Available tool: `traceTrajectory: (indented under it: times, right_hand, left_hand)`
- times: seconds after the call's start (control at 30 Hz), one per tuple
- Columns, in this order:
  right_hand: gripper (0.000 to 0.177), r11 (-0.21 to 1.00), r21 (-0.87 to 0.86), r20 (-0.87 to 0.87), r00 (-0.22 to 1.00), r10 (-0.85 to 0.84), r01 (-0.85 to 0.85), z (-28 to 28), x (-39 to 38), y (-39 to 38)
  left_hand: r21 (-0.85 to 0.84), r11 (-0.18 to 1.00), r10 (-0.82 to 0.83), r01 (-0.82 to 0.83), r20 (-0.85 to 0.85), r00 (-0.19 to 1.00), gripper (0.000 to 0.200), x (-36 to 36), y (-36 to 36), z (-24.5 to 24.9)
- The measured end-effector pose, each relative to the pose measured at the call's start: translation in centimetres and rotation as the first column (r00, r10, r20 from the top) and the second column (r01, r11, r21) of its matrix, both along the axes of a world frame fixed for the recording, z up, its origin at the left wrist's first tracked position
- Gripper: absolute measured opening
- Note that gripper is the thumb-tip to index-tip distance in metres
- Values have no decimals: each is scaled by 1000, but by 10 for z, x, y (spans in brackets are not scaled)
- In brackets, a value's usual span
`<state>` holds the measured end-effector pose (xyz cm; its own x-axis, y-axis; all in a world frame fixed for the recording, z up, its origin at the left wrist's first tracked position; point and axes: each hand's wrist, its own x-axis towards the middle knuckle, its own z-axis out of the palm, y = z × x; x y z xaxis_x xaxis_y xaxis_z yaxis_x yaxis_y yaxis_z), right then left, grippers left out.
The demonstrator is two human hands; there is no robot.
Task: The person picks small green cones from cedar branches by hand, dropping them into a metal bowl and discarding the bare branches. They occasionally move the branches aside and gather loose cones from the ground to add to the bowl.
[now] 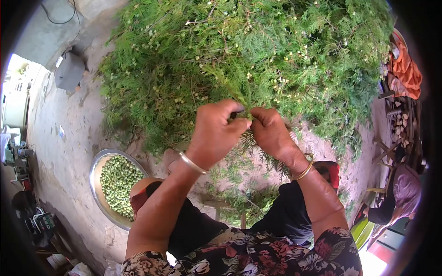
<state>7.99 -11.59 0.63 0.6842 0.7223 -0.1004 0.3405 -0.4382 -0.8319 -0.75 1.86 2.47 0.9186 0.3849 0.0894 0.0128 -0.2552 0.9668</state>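
Observation:
My left hand and my right hand are close together in front of the big green pile. Both are closed in a pinch on a leafy evergreen sprig, whose feathery tip points up and left. Some of its foliage hangs below the fingers. Exactly what lies between the fingertips is partly hidden. A heap of cut evergreen branches with small pale green cones fills the upper middle of the view. Left of my leg, a metal basin holds many picked green cones.
Loose sprigs lie on the floor between my knees. Stacked firewood and an orange cloth are at the right. Another person sits at the lower right. A grey box stands by the left wall.

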Motion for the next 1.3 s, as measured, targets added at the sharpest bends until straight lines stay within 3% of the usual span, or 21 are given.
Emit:
traceTrajectory:
  times: [0.03, 0.27, 0.3, 0.37, 0.4, 0.43, 0.47, 0.53, 0.57, 0.6, 0.67, 0.77, 0.87, 0.93, 0.97, 1.0, 1.07, 1.13, 1.2, 1.27, 1.3]
  right_hand:
    - [7, 1000, 0, -1, 1000, 0, 0, -2, -2, 1]
    - [9, 997, 58, 53, 997, 51, -54, -5, -4, -2]
    - [9, 991, 84, 50, 994, 101, -105, 0, -2, -3]
    - [10, 990, 69, -22, 992, 125, -123, 13, 2, -4]
    - [11, 988, 58, -92, 985, 148, -143, 19, 6, -5]
    - [11, 989, 57, -91, 986, 139, -134, 21, 9, -7]
    - [15, 993, 119, -317, 947, 58, -21, 23, 12, -10]
    - [23, 957, 165, -710, 703, -52, 237, 27, 22, -17]
    - [34, 852, 427, -822, 522, 228, 301, 10, 33, -26]
    - [34, 847, 432, -818, 529, 225, 308, 6, 42, -30]
    - [36, 663, 512, -845, 183, 503, 546, 6, 59, -38]
    - [30, 566, 565, -773, 144, 618, 601, 9, 71, -47]
    - [34, 498, 634, -698, 159, 699, 592, 13, 74, -53]
    - [35, 464, 680, -635, 141, 759, 568, 17, 76, -57]
    - [36, 444, 687, -622, 149, 769, 575, 18, 76, -59]
    - [36, 437, 692, -614, 149, 775, 575, 20, 75, -62]
    - [36, 413, 711, -579, 141, 803, 568, 25, 73, -65]
    - [36, 400, 727, -547, 118, 829, 558, 28, 70, -66]
    - [35, 405, 780, -518, 131, 845, 477, 35, 67, -67]
    - [33, 397, 802, -485, 100, 869, 447, 38, 65, -67]
    - [33, 402, 810, -480, 90, 873, 426, 38, 64, -67]
  left_hand:
    - [155, 987, 32, -47, 99, 995, 11, 1, -5, -11]
    - [359, 931, -57, 62, -25, 998, 11, -1, -2, -9]
    - [130, 989, -65, 72, -63, 996, 10, -1, -1, -6]
    - [-291, 952, -139, 91, -149, 979, 9, -4, 5, 8]
    - [-291, 952, -144, 96, -148, 978, 9, -5, 8, 14]
    - [-480, 876, -96, 46, -81, 992, 8, -5, 11, 19]
    - [-651, 759, -39, 12, -27, 999, 9, -6, 15, 21]
    - [-755, 656, 85, -22, 45, 995, 14, -12, 35, 20]
    - [-775, 632, 114, 5, 99, 988, 16, -17, 50, 17]
    - [-792, 609, 146, 32, 152, 977, 18, -23, 65, 15]
    - [-785, 606, 291, -128, 69, 954, 19, -38, 89, 23]
    - [-554, 723, 467, -413, -50, 883, 21, -74, 129, 29]
    - [-165, 713, 659, -682, -176, 732, 17, -129, 155, 23]
    - [112, 721, 688, -684, -236, 686, 17, -190, 177, -1]
    - [274, 656, 753, -704, -306, 583, 22, -220, 185, -12]
    - [431, 580, 814, -692, -353, 462, 28, -253, 192, -27]
    - [723, 532, 844, -440, -411, 345, 46, -335, 219, -70]
    - [801, 493, 869, -339, -433, 239, 52, -396, 219, -99]
    - [966, 226, 848, 123, -257, 464, 45, -457, 224, -129]
    - [998, 52, 976, 36, -58, 212, 41, -423, 176, -93]
    - [963, 257, 961, -81, -245, 131, 36, -417, 174, -76]
